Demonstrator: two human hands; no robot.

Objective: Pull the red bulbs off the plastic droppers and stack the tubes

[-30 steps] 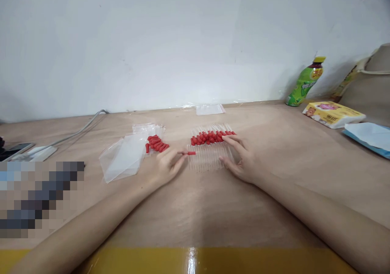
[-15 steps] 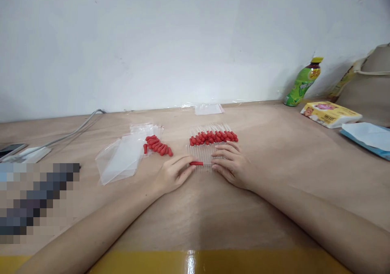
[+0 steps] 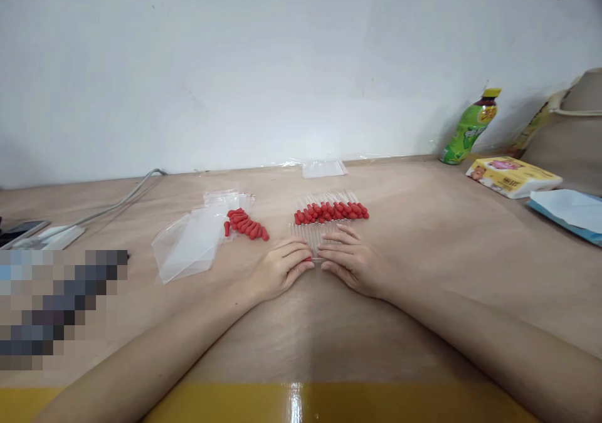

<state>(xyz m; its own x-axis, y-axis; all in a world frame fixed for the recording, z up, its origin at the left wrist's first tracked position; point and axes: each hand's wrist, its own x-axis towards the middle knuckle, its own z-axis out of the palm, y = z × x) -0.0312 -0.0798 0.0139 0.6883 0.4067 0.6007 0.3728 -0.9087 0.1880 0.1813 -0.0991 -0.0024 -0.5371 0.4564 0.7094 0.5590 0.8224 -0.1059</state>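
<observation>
My left hand (image 3: 286, 266) pinches a red rubber bulb (image 3: 308, 259), mostly covered by its fingers. My right hand (image 3: 350, 260) has thumb and fingers closed on a thin clear tube (image 3: 318, 260), whose left end meets the bulb. Beneath and beyond both hands lies a row of clear tubes (image 3: 310, 234). Behind it is a row of tubes fitted with red bulbs (image 3: 332, 211). Loose red bulbs (image 3: 247, 224) are heaped to the left, partly over clear plastic bags (image 3: 190, 241).
A small clear bag (image 3: 324, 169) lies near the wall. At the right are a green bottle (image 3: 470, 128), a yellow tissue pack (image 3: 510, 175) and a blue-and-white packet (image 3: 569, 213). A grey cable (image 3: 117, 203) and a phone (image 3: 23, 232) are at the left.
My hands have come closer together and slightly nearer to me. My left fingers now cover most of the red bulb, and less of the tube shows between the hands.
</observation>
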